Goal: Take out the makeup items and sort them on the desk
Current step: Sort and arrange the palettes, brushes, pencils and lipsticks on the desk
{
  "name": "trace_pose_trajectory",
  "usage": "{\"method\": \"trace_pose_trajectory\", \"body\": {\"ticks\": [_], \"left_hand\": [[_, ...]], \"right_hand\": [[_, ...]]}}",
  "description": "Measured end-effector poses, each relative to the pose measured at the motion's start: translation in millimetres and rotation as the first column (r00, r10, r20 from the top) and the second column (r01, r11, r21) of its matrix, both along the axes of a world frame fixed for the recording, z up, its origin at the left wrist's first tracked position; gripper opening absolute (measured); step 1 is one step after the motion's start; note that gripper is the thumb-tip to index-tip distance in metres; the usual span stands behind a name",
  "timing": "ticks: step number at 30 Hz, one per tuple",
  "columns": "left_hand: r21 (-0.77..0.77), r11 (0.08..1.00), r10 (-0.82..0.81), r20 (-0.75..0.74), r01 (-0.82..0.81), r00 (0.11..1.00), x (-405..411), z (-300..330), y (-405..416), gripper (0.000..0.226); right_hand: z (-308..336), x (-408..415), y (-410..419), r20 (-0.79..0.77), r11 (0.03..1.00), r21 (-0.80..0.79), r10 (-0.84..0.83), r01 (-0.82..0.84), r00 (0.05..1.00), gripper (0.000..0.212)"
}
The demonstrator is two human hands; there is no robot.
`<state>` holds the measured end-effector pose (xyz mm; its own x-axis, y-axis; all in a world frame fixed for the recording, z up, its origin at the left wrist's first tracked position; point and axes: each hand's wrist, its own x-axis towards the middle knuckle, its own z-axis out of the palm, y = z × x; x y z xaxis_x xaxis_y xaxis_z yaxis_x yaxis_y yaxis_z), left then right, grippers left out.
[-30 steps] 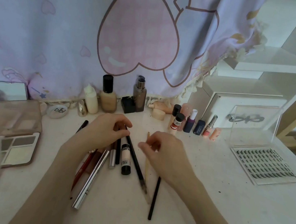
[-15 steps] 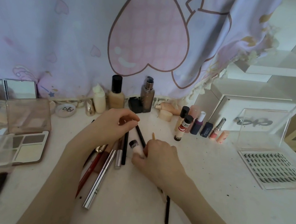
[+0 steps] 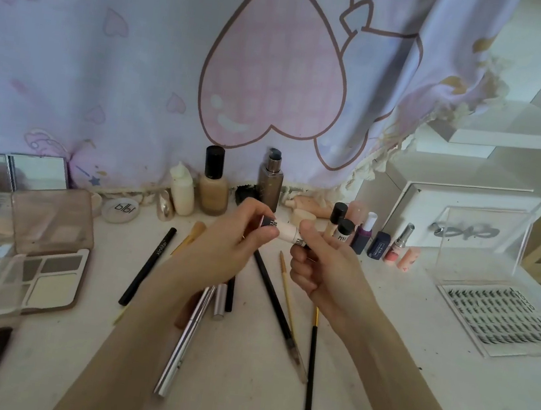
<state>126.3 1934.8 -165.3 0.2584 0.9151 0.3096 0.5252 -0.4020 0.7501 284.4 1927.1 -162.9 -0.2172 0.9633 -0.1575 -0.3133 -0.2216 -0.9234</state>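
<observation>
tube (image 3: 288, 232) now lifted off desk (image 3: 377, 373) — both hands

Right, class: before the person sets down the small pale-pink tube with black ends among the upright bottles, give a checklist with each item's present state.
1. Pale-pink tube with black ends gripped by both the left hand and the right hand: ok.
2. Tube lifted off the white desk: ok.
3. Cap closed: cannot tell.
4. Matching black-capped tube standing upright as a guide: ok.
5. Free gap beside it: cannot tell.
</observation>
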Motion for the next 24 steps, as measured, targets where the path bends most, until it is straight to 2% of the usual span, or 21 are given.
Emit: {"method": "trace_pose_trajectory", "body": {"ticks": [2,4,8,10,12,14,15,18,21,24], "left_hand": [[0.053,0.996,0.07,-0.109,-0.064,0.992,6.6,-2.3,-0.8,0.011],[0.113,0.987,0.129,-0.124,-0.115,0.984,12.7,-3.1,-2.6,0.024],[0.099,0.966,0.231,0.093,-0.24,0.968,12.4,-0.3,-1.7,0.047],[0.075,0.979,0.183,0.106,-0.191,0.977,8.8,0.8,-1.2,0.04],[0.027,0.999,0.035,0.105,-0.038,0.994,7.4,1.3,-2.4,0.016],[0.013,0.995,-0.095,0.133,0.094,0.986,9.6,-1.2,-2.4,0.029],[0.023,0.993,-0.114,0.129,0.112,0.985,12.1,-2.1,-2.5,0.027],[0.047,0.999,-0.007,0.104,0.002,0.995,18.3,0.8,-4.7,0.01],[0.001,0.992,0.122,0.087,-0.123,0.989,15.6,2.0,-4.4,0.037],[-0.031,0.995,0.1,0.066,-0.098,0.993,11.6,5.7,-5.6,0.046]], "right_hand": [[-2.1,-4.6,-0.9,-0.001,0.991,0.103,-0.082,0.082,0.997,0.018],[-3.4,-6.3,-1.7,0.062,0.968,0.213,-0.147,0.13,0.987,0.012],[0.1,-5.8,-1.5,0.209,0.946,0.306,-0.173,0.104,0.963,0.01],[2.7,-3.9,-1.6,0.195,0.953,0.29,-0.151,0.09,0.969,0.011],[4.4,-1.1,-2.1,0.159,0.962,0.255,-0.139,0.096,0.977,0.019],[5.1,2.1,-3.6,0.138,0.97,0.223,-0.133,0.099,0.981,0.024],[4.9,3.5,-4.5,0.132,0.971,0.22,-0.126,0.095,0.983,0.024],[3.7,6.7,-7.1,0.179,0.957,0.277,-0.141,0.088,0.974,0.019],[4.9,9.2,-9.3,0.281,0.926,0.372,-0.177,0.063,0.943,0.008],[7.5,12.4,-9.4,0.353,0.904,0.427,-0.198,0.031,0.914,0.013]]}}
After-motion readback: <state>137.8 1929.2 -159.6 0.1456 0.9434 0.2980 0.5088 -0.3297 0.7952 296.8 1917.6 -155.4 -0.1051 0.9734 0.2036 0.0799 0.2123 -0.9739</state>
